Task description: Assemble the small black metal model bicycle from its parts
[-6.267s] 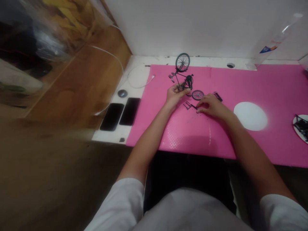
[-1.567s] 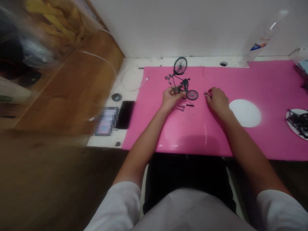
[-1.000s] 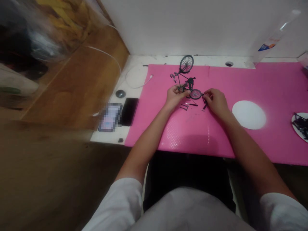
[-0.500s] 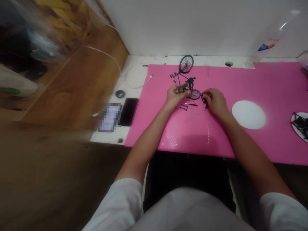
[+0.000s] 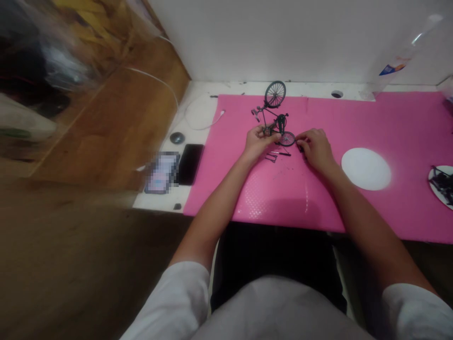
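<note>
A small black model bicycle (image 5: 275, 94) is held over the pink mat (image 5: 226, 189), one spoked wheel toward the wall and the other near my hands. My left hand (image 5: 260, 141) is closed on its frame, the thumb close to the nearer wheel (image 5: 287, 139). To the right of that wheel, my right hand (image 5: 314, 144) pinches a small dark part (image 5: 301, 148), mostly covered by the fingers. Below the bicycle lie a thin dark rod (image 5: 281, 153) and a small black frame-shaped piece (image 5: 271, 158). Tiny bits are scattered nearer the mat's front.
A white disc (image 5: 366, 168) lies right of my right hand. Beyond it a white plate (image 5: 436, 192) bears black parts. At left are a dark phone (image 5: 190, 165), a second phone (image 5: 161, 174), a round dark object (image 5: 177, 138) and a white cable (image 5: 203, 128). A clear bottle (image 5: 399, 66) stands against the wall.
My right hand has turned slightly, and the dark part in its fingers, which stuck out below before, is now mostly hidden. My left hand and the bicycle have barely moved.
</note>
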Motion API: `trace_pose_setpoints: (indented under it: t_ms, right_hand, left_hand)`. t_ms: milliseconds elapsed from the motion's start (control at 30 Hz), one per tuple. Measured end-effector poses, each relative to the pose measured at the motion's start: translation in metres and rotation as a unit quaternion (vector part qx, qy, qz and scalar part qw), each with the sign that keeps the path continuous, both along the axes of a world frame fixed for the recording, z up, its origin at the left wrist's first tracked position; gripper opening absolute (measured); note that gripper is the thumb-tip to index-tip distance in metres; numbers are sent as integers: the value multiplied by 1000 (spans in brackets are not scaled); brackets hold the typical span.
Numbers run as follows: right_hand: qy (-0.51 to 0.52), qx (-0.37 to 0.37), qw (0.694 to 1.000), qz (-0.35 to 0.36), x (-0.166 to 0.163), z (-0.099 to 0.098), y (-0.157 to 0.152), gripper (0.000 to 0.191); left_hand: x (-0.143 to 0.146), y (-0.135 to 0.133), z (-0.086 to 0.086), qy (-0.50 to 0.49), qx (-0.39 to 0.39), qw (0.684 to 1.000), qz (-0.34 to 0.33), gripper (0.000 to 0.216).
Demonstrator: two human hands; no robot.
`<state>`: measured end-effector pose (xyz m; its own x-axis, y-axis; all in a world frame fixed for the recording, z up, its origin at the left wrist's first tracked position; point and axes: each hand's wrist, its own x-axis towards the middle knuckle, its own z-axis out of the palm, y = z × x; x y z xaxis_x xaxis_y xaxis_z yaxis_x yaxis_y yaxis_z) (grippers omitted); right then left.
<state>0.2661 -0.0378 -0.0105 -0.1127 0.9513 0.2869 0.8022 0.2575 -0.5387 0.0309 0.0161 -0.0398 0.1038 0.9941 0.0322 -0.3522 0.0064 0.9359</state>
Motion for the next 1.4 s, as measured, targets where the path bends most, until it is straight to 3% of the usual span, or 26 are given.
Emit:
trace_pose_setpoints:
  t_ms: [167, 367, 533, 867, 1133, 1400]
  right_hand:
    - [-7, -2, 996, 87, -7, 0, 0, 23]
    - [0, -12, 988, 153, -17, -4, -6, 19]
    - [-7, -4, 984, 180, -24, -7, -12, 26]
    - [-32, -15, 983, 179, -27, -14, -13, 38]
    - [-14, 24, 980, 196, -28, -19, -14, 33]
    - [-25, 60, 995, 72, -23, -29, -7, 37]
  left_hand:
    - [1, 0, 0, -4, 6, 1000, -1, 47]
    - [2, 2, -2, -19, 4, 1000, -1, 49]
    - [2, 1, 0, -13, -16, 1000, -9, 53]
    - [-1, 2, -2, -5, -7, 1000, -16, 52]
    - [0, 2, -2, -15, -9, 1000, -10, 55]
    - [0, 2, -4, -35, -8, 999, 8, 55]
